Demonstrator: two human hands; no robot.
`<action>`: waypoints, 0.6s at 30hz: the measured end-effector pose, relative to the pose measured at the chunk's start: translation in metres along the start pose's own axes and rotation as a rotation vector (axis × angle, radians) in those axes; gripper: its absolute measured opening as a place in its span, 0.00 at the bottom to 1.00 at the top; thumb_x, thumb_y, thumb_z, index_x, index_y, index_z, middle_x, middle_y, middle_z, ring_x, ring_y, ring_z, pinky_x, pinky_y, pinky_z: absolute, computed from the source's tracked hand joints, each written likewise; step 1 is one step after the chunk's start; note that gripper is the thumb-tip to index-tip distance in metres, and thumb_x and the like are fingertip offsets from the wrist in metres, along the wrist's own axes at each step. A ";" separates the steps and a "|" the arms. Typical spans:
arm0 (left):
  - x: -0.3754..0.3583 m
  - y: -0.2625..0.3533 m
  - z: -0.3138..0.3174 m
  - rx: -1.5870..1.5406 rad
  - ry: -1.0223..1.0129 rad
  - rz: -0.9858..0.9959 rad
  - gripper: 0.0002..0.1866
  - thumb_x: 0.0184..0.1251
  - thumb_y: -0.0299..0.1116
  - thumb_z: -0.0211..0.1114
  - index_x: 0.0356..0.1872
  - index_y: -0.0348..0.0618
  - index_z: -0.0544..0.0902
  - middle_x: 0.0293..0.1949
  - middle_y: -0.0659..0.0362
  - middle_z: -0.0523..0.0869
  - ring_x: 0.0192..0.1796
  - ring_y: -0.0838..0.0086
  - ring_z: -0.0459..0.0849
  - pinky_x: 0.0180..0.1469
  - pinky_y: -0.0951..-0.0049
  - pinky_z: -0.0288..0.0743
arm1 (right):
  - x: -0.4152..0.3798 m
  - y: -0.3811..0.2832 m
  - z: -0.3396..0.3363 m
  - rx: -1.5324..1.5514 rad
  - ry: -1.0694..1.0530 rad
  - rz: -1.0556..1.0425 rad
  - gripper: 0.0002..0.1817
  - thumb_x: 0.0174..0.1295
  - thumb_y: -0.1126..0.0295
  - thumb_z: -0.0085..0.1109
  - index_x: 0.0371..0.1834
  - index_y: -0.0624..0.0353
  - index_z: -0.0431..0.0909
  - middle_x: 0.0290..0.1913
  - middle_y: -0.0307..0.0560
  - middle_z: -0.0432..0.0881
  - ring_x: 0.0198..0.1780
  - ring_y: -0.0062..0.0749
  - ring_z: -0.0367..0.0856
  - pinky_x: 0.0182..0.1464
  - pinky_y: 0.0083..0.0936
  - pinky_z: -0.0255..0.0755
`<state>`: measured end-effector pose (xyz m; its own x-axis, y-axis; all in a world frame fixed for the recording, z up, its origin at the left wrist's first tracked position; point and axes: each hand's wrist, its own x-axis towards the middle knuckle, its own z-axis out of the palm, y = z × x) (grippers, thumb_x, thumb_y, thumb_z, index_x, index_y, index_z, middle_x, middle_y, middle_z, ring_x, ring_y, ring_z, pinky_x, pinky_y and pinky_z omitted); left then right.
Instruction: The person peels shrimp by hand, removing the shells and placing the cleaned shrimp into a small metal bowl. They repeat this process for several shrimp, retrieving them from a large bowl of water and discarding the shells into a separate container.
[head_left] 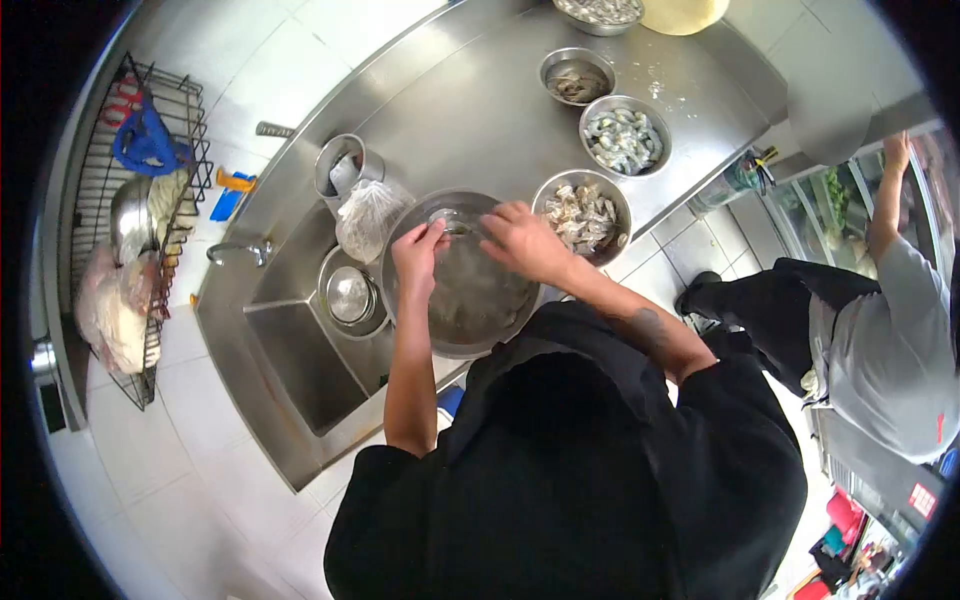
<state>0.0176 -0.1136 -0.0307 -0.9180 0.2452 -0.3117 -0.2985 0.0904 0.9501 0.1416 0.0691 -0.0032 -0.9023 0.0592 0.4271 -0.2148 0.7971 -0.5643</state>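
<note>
A long stainless steel counter (480, 110) runs along the tiled wall, with a sink basin (300, 365) sunk into its near end. On it sits a large steel bowl (462, 318), right at the edge. Just beside that stands a smaller bowl of pale seafood pieces (583, 215), then another bowl of greyish shrimp (624, 136) and a third small bowl (577, 76) farther along. A steel canister (345, 165) stands near the wall, a clear plastic bag (368, 218) leaning by it. A lidded pot (350, 295) rests beside the basin.
</note>
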 end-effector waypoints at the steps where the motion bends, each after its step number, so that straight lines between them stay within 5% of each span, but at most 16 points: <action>1: -0.006 0.009 0.004 -0.027 -0.026 -0.047 0.11 0.64 0.29 0.72 0.40 0.29 0.85 0.32 0.60 0.86 0.31 0.78 0.83 0.34 0.79 0.77 | 0.005 -0.003 0.004 -0.010 0.010 0.007 0.18 0.58 0.64 0.66 0.48 0.63 0.80 0.43 0.51 0.82 0.47 0.49 0.80 0.49 0.41 0.76; 4: -0.010 0.014 0.010 -0.116 -0.168 -0.064 0.11 0.65 0.28 0.70 0.43 0.30 0.84 0.36 0.59 0.86 0.35 0.77 0.84 0.36 0.77 0.80 | 0.016 -0.004 0.019 -0.112 0.030 -0.042 0.18 0.55 0.64 0.63 0.49 0.57 0.78 0.50 0.50 0.78 0.52 0.48 0.76 0.50 0.42 0.75; 9: -0.012 0.021 0.031 -0.234 -0.179 -0.142 0.12 0.66 0.29 0.70 0.46 0.35 0.81 0.38 0.58 0.85 0.40 0.72 0.84 0.44 0.70 0.82 | 0.013 0.006 0.008 -0.381 -0.101 -0.140 0.11 0.55 0.63 0.57 0.38 0.55 0.79 0.38 0.42 0.80 0.44 0.38 0.78 0.43 0.37 0.69; 10: -0.010 0.019 0.033 -0.203 -0.227 -0.115 0.11 0.66 0.29 0.70 0.47 0.37 0.81 0.38 0.59 0.84 0.39 0.74 0.83 0.42 0.71 0.81 | 0.008 0.014 0.015 -0.379 0.018 -0.193 0.11 0.53 0.62 0.57 0.36 0.55 0.78 0.37 0.42 0.80 0.43 0.37 0.78 0.43 0.37 0.68; 12: -0.006 0.020 0.038 -0.086 -0.255 -0.083 0.13 0.69 0.31 0.67 0.52 0.40 0.80 0.42 0.61 0.84 0.41 0.77 0.82 0.41 0.74 0.80 | 0.005 0.018 0.002 -0.420 -0.089 -0.158 0.11 0.57 0.61 0.55 0.38 0.55 0.78 0.37 0.44 0.79 0.43 0.38 0.78 0.43 0.37 0.66; 14: -0.016 0.033 0.057 0.156 -0.291 0.156 0.19 0.71 0.30 0.65 0.61 0.42 0.77 0.49 0.60 0.82 0.43 0.79 0.79 0.39 0.77 0.78 | 0.004 0.037 0.003 -0.281 -0.020 -0.110 0.10 0.62 0.61 0.56 0.38 0.56 0.77 0.36 0.46 0.78 0.43 0.41 0.78 0.44 0.39 0.66; 16: -0.019 0.042 0.069 0.298 -0.493 0.435 0.19 0.70 0.28 0.65 0.61 0.41 0.78 0.48 0.61 0.82 0.41 0.78 0.80 0.37 0.78 0.76 | 0.004 0.042 -0.021 -0.211 -0.005 -0.054 0.11 0.63 0.62 0.56 0.39 0.57 0.77 0.37 0.48 0.78 0.43 0.42 0.78 0.45 0.40 0.66; 18: -0.010 0.042 0.081 0.325 -0.541 0.392 0.17 0.69 0.28 0.65 0.58 0.40 0.80 0.46 0.60 0.83 0.39 0.78 0.80 0.36 0.78 0.76 | -0.005 0.040 -0.029 -0.091 -0.006 0.015 0.11 0.64 0.62 0.56 0.41 0.58 0.77 0.37 0.49 0.78 0.44 0.43 0.78 0.46 0.41 0.66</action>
<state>0.0356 -0.0341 0.0117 -0.6594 0.7518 0.0083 0.1935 0.1590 0.9681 0.1482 0.1182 -0.0071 -0.9075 0.0680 0.4146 -0.1667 0.8475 -0.5039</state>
